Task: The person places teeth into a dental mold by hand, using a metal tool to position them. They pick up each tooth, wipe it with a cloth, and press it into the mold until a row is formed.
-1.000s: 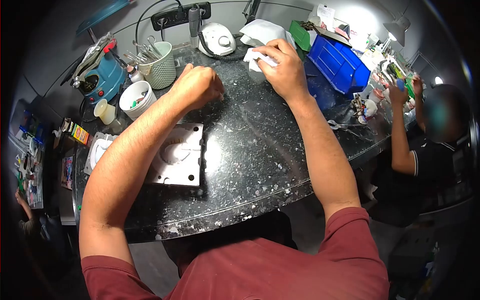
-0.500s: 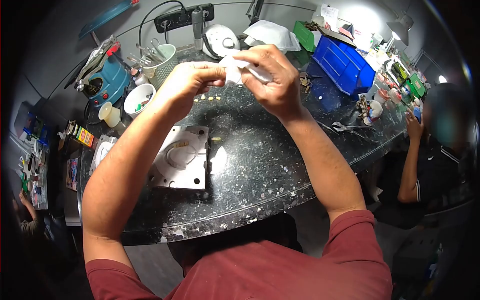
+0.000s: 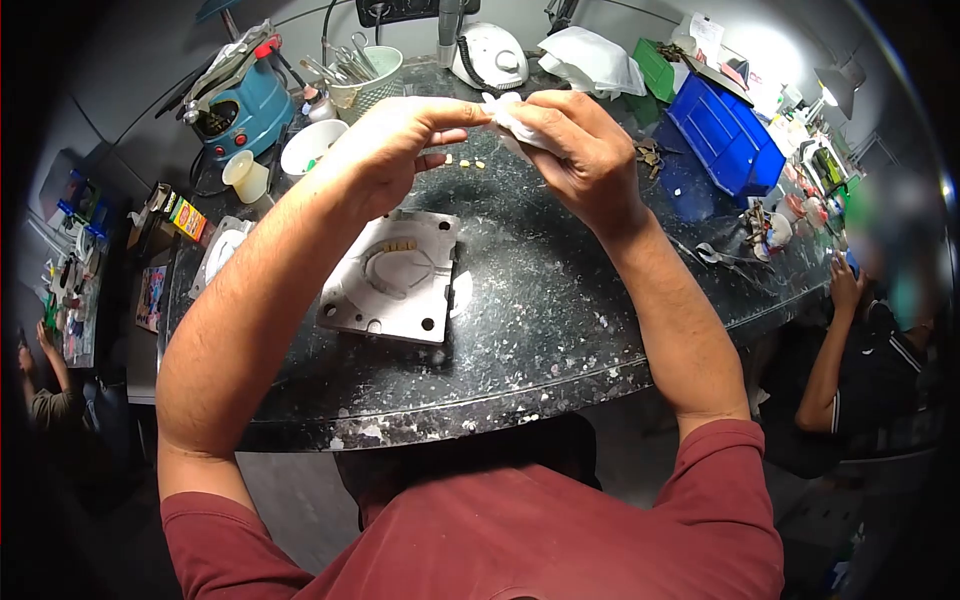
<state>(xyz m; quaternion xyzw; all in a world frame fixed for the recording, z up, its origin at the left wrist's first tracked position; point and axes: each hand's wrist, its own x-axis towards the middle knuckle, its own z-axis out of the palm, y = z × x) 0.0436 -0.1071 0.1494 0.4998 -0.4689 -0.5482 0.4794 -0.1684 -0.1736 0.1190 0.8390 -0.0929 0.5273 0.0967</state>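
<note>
My right hand (image 3: 585, 150) is closed on a white tissue (image 3: 515, 122) above the back of the dark bench. Beside it, my left hand (image 3: 420, 140) meets the tissue with thumb and index finger pressed together; anything small between them is hidden. The other left fingers are partly bent. Several small yellowish teeth (image 3: 466, 164) lie on the bench below my hands. A square whitish plaster block (image 3: 410, 310) with corner holes rests nearer me, holding a row of teeth (image 3: 400, 244) along a curved ridge.
White bowl (image 3: 310, 145), green basket (image 3: 385, 82) of tools and blue machine (image 3: 250, 115) stand back left. White device (image 3: 492, 55) is behind my hands. Blue bin (image 3: 722, 135) and pliers (image 3: 725, 257) are right. A co-worker (image 3: 870, 350) sits far right.
The view has shifted, so the bench items appear farther right and higher. Both hands remain together at the tissue, and the teeth row on the block shows more fully.
</note>
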